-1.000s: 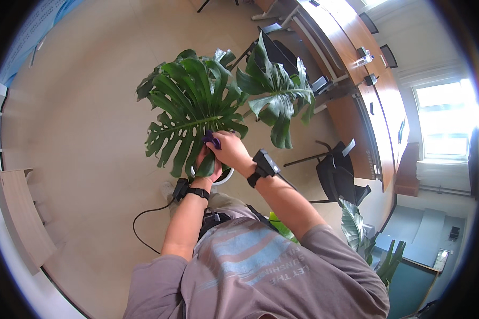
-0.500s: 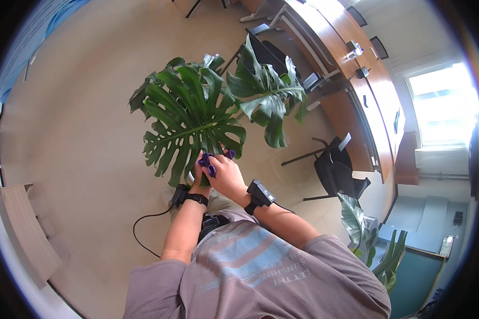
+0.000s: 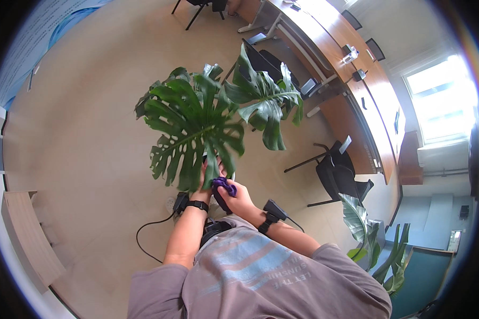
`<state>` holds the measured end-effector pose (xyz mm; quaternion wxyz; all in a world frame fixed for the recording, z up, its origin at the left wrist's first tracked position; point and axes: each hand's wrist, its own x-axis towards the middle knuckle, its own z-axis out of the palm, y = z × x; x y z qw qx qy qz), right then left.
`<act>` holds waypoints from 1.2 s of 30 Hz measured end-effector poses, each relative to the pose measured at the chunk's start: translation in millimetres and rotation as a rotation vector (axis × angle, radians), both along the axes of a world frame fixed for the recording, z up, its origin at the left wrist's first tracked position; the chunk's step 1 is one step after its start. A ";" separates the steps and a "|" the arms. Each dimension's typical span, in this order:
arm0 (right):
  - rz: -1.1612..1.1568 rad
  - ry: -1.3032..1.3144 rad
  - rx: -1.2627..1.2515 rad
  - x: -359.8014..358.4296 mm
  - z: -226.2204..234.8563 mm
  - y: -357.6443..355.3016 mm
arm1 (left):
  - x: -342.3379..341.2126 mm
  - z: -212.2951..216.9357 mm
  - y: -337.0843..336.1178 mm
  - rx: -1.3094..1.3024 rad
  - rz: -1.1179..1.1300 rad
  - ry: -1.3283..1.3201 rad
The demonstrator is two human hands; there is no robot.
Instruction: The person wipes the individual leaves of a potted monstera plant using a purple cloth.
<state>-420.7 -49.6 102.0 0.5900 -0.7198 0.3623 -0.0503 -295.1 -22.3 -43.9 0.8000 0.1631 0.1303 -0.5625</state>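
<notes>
A large potted-type monstera plant with dark green, split leaves spreads in front of me. My right hand is closed around a crumpled purple cloth, just right of the tip of the nearest leaf. Under that leaf tip lies my left hand, its palm mostly covered by the leaf. Some of its fingers show past the leaf's right edge, stretched out and apart. Each wrist wears a black strap with a small black device and cable. The plant's stems and base are hidden below the leaves.
Black chairs stand to the right, beside a long wooden desk carrying a clear bottle. Another leafy plant is at the lower right. A light wooden bench-like piece stands at the left.
My right hand has drawn back toward me and right with the purple cloth, away from the leaf's surface. The near leaf has shifted and its tip hangs lower over my left hand.
</notes>
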 end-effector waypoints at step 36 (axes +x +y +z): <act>-0.611 -0.388 0.735 124.3 37.3 136.4 | 203.7 18.9 146.0 0.360 -0.068 0.065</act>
